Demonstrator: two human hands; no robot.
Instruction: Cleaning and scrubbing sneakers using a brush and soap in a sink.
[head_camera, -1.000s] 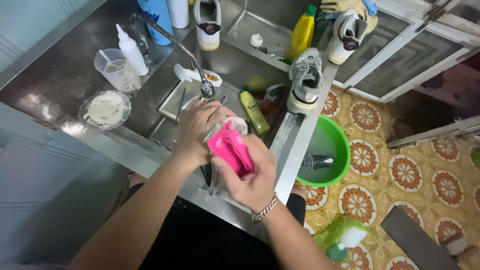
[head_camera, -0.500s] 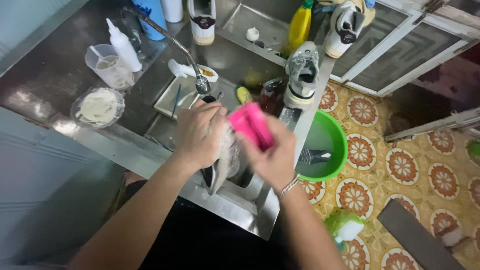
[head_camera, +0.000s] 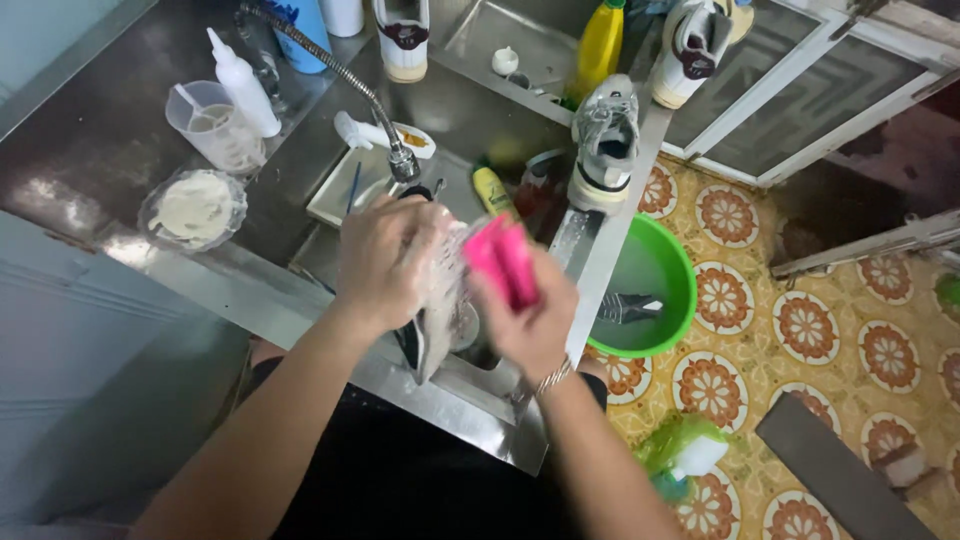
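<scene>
Pink and bright, a small plastic scrubbing brush (head_camera: 503, 262) sits clenched in the right hand (head_camera: 528, 318), pressed against a soapy light-coloured shoe (head_camera: 438, 300) that the left hand (head_camera: 385, 262) grips around its upper. Both hands hover over the stainless steel sink (head_camera: 470, 395), just below the flexible metal faucet (head_camera: 345, 85). A green plastic basin (head_camera: 655, 262) stands on the patterned tile floor (head_camera: 800, 330) beside the sink.
</scene>
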